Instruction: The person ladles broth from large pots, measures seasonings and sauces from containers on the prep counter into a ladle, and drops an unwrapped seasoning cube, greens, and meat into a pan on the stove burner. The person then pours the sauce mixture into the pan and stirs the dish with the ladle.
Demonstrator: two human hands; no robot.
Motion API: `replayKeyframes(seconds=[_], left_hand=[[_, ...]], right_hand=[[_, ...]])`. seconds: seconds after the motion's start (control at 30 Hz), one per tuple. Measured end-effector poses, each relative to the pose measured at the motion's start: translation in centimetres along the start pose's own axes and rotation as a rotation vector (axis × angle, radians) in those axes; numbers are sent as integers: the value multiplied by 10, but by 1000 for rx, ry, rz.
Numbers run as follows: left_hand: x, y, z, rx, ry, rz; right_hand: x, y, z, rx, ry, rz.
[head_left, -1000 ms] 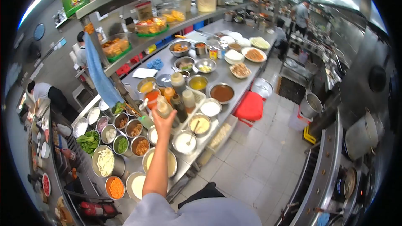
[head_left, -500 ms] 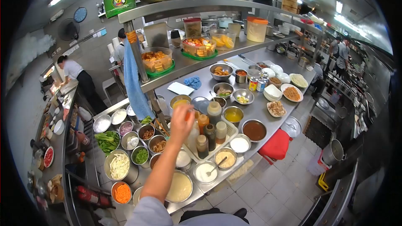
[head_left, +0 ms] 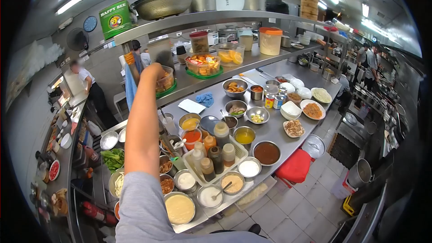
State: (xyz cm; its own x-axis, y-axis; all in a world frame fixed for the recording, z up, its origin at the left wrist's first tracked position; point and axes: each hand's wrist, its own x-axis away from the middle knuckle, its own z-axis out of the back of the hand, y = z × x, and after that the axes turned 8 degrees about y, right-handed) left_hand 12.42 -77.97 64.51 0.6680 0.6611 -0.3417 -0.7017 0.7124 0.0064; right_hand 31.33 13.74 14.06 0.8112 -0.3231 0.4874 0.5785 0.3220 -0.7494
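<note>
My left hand (head_left: 153,73) is raised at the shelf, at the near side of a clear tub (head_left: 168,81) of small orange pieces. The hand covers part of the tub, and its fingers are hidden, so I cannot tell whether they grip anything. Under that tub is a green lid (head_left: 167,91). Just to the right stands a second tub (head_left: 204,66) of small wrapped orange and yellow packets, with a bowl of lemon pieces (head_left: 230,56) beyond it. A blue towel (head_left: 131,85) hangs left of my wrist. My right hand is not in view.
Below my arm, a steel counter holds a basket (head_left: 241,154) of sauce bottles, a bowl of red sauce (head_left: 192,137), a bowl of brown sauce (head_left: 266,153) and several other food bowls. A red-covered seat (head_left: 294,164) stands by its edge. A person (head_left: 90,87) works at the far left.
My left hand has moved up and left, from above the sauce bottles to the tub on the shelf. The red sauce bowl now shows. The view has shifted slightly.
</note>
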Motion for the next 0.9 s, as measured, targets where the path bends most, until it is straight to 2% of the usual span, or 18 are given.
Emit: replayKeyframes(seconds=[0.13,0.2,0.27,0.3,0.37,0.4,0.43,0.47,0.5,0.57,0.63,0.7,0.77,0.83,0.9], left_hand=[[23,10,31,-36,-219,-1],[8,-4,14,-115,-156,-138],[-41,-39,-35,-190,108,-260],[-30,-28,-25,-186,106,-276],[5,-10,6,290,405,-44],[29,3,19,517,510,-54],[42,11,22,619,597,-112],[63,26,26,965,453,-149],[92,47,28,1302,283,-180],[156,97,16,1668,-20,-324],[218,152,-11,1766,-227,-405],[286,204,-46,1824,-573,-378],[357,248,-71,1902,-915,-421],[412,272,-85,1838,-1124,-512],[452,283,-91,1782,-1239,-588]], right_hand=[[6,10,-2,-27,-30,-15],[14,17,-5,-9,-28,-33],[18,25,-11,-24,-55,-49],[12,33,-16,-31,-45,-60],[6,49,-21,132,17,133],[23,35,-29,124,29,116],[47,-16,-44,-61,57,85],[66,-63,-58,-243,83,55],[75,-88,-66,-321,72,126],[101,-143,-83,-434,74,262],[133,-210,-101,-484,122,398],[165,-270,-111,-505,48,537],[185,-309,-117,-368,96,764],[194,-330,-120,-327,195,831],[191,-316,-116,-340,229,693]])
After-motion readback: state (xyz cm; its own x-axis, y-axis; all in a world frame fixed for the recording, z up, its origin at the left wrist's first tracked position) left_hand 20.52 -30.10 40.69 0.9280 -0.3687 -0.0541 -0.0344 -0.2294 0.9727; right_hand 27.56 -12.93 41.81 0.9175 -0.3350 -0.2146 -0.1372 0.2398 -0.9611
